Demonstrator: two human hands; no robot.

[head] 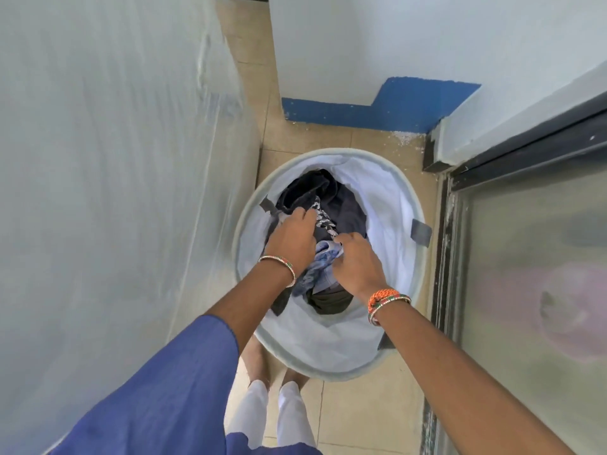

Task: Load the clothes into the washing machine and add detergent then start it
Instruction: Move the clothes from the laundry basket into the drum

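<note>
Here we reach into the laundry hamper (407, 188): left hand (292, 238) at ten o'clock, fingers grasping the dark clothes (331, 198); right hand (358, 264) bunching the pale blue garment (320, 261). Soft, light, floppy; gather deep handfuls.

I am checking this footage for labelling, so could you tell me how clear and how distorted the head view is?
Head view: soft daylight, no hard shadows; both hands, left and right, and the clothes in the basket are slightly soft but readable; wide-angle bending curves the plastic-covered surface and the door frame; the frosted glass shows only blurred shapes.
</note>
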